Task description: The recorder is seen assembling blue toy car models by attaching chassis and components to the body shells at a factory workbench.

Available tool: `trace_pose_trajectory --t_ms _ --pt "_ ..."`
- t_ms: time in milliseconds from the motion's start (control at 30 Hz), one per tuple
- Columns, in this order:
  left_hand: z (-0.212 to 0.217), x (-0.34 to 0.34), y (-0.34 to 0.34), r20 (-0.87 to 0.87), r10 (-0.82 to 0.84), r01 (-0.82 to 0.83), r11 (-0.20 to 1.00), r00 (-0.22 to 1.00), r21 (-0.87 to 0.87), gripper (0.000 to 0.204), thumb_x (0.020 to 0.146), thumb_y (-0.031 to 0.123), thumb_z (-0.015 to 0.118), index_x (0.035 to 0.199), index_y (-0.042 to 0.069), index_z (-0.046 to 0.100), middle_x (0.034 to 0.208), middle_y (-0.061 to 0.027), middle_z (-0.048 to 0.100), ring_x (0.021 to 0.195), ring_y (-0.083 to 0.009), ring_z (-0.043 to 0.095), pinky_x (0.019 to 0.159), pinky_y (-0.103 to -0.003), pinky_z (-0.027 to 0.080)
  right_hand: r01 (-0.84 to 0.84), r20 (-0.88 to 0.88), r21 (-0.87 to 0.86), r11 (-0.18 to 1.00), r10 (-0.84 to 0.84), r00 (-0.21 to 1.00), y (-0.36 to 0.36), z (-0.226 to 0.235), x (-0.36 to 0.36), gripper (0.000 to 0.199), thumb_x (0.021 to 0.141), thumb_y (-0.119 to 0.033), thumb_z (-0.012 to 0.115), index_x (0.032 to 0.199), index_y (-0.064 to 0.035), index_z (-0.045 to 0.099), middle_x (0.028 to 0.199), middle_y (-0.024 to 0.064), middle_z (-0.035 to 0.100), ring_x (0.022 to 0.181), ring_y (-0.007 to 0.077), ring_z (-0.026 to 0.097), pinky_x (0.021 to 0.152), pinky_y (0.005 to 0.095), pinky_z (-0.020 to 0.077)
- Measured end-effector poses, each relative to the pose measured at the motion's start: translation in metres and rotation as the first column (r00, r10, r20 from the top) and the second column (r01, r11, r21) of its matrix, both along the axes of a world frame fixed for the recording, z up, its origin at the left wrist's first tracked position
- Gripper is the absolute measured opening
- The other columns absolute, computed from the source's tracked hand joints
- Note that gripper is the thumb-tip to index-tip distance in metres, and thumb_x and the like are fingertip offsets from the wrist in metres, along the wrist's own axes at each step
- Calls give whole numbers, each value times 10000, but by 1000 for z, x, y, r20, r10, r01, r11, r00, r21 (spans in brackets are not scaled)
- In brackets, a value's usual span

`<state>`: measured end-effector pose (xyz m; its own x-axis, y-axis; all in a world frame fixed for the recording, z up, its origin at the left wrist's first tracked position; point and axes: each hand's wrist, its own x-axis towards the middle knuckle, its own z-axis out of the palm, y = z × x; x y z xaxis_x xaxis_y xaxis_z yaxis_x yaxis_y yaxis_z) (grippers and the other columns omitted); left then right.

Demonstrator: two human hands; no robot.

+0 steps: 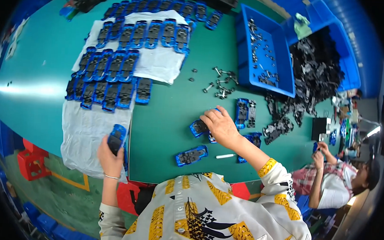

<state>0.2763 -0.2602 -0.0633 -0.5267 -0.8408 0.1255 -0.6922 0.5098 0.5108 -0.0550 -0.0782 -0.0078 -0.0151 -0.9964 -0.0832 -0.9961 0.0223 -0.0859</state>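
Green table (44, 62) with glare at left. Green floor (47, 195) below, marked by a yellow line (75, 184). Red stool (31, 162) and blue crates (50, 227) on the floor. Bright lamp (373, 131) at far right.

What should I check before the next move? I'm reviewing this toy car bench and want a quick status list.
1. Left hand has a firm hold on a blue toy car: ok, fingers wrap it above the white cloth.
2. Right hand is on a car on the green table: ok, it covers a blue car body.
3. Room on the cloth for another car: ok, its near part is bare below the rows of cars.
4. Loose axles within reach: ok, they lie beside the blue bin.
5. Car in the left hand fully assembled: cannot tell.
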Motion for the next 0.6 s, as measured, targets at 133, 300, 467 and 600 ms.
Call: trace_pose_trajectory --t_ms 133,300,467,600 --pt "1 -69 37 -7 -219 217 964 976 152 651 610 120 689 1179 -8 401 1039 -198 521 960 -360 493 829 -422 379 132 14 -10 991 -132 991 64 9 4 435 628 -25 572 1058 -46 508 1015 92 505 999 245 479 977 423 290" --pt "-26 -155 68 2 -368 366 925 930 102 659 621 143 692 1189 7 388 1039 -176 521 953 -332 487 815 -419 367 422 87 69 904 -427 900 132 19 19 506 557 -76 655 1043 -38 518 999 109 512 972 273 487 895 395 346" --pt "-47 -210 89 52 -413 412 911 909 13 663 625 161 697 1192 17 384 1050 -161 514 955 -318 484 815 -416 368 726 139 44 687 -723 676 190 27 20 532 550 -131 705 1044 -51 523 991 119 523 948 291 498 844 381 376" --pt "-48 -223 91 70 -393 393 919 917 6 648 632 160 688 1192 25 391 1064 -157 508 994 -313 472 839 -413 361 899 146 5 437 -890 432 233 22 3 517 557 -156 714 1032 -51 537 987 126 532 932 300 507 814 381 399"
